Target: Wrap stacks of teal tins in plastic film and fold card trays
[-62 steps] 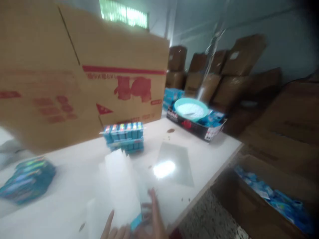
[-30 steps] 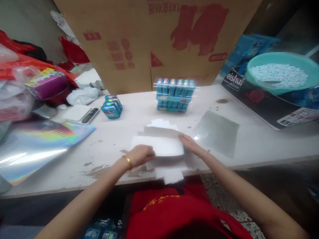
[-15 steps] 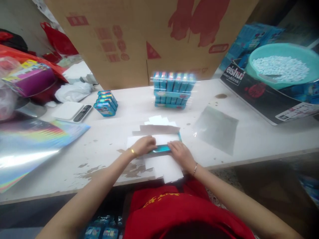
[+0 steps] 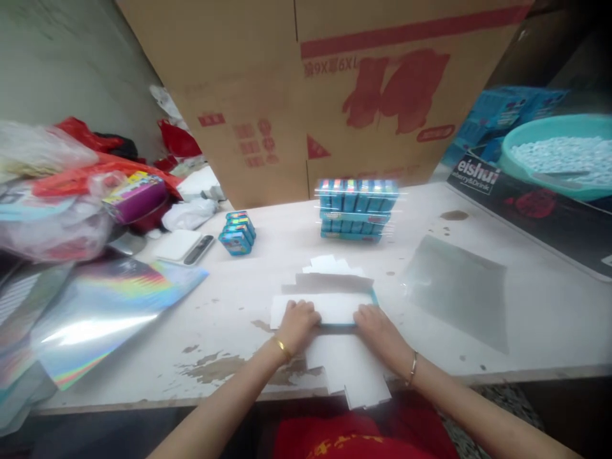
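A white cardboard box blank [image 4: 339,308] with a thin blue edge lies on the table in front of me. My left hand [image 4: 299,325] has its fingers curled over the left part of the near fold. On the right part of that same fold, my right hand [image 4: 380,333] grips with bent fingers. Flat white card with stepped tabs [image 4: 351,368] reaches towards me below the fold, and a grey flap [image 4: 335,282] stands on the far side. Whether these are one blank or several stacked, I cannot tell.
Several small blue boxes stand in a wrapped block [image 4: 356,210] and a short row [image 4: 238,233]. A white scale [image 4: 179,246], shiny film [image 4: 109,319], a clear sheet [image 4: 459,293] and a teal basin of white pieces [image 4: 516,137] surround the work. Behind rises a large carton [image 4: 277,83].
The blue strip between my hands has turned mostly out of sight, leaving white card on top. My fingers stay on the fold. The whole view has shifted, with things appearing lower and further right.
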`<action>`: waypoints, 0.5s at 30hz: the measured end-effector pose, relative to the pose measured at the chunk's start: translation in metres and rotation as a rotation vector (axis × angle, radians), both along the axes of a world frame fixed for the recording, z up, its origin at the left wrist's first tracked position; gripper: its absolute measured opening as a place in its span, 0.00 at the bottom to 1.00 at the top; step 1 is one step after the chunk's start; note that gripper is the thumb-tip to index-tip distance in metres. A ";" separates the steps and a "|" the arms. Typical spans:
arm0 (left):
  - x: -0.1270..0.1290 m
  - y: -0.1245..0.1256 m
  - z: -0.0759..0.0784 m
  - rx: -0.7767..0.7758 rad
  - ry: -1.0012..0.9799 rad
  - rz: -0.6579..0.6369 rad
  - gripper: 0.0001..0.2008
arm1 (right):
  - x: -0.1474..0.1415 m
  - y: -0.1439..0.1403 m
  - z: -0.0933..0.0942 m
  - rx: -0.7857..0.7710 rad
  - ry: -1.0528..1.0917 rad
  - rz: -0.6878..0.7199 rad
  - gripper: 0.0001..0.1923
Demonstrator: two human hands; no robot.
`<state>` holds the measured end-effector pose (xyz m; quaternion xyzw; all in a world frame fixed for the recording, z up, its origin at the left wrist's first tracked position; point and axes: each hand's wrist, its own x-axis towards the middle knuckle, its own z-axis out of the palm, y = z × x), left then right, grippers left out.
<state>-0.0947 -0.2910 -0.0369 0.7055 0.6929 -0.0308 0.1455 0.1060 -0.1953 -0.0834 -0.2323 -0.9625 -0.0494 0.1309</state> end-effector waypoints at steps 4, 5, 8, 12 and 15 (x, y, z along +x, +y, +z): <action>-0.006 0.011 0.007 -0.105 -0.039 -0.054 0.09 | -0.002 0.007 -0.001 -0.089 -0.085 0.028 0.06; -0.007 0.014 0.008 -0.143 -0.053 -0.073 0.09 | -0.002 0.010 0.000 -0.128 -0.115 0.045 0.06; -0.010 0.022 0.007 -0.238 -0.095 -0.121 0.10 | -0.005 0.018 0.008 -0.273 -0.219 0.096 0.06; -0.011 0.026 0.006 -0.252 -0.111 -0.129 0.11 | -0.012 0.028 0.025 -0.413 -0.358 0.135 0.08; -0.010 0.021 0.010 -0.231 -0.111 -0.105 0.10 | -0.017 0.033 0.036 -0.463 -0.415 0.179 0.10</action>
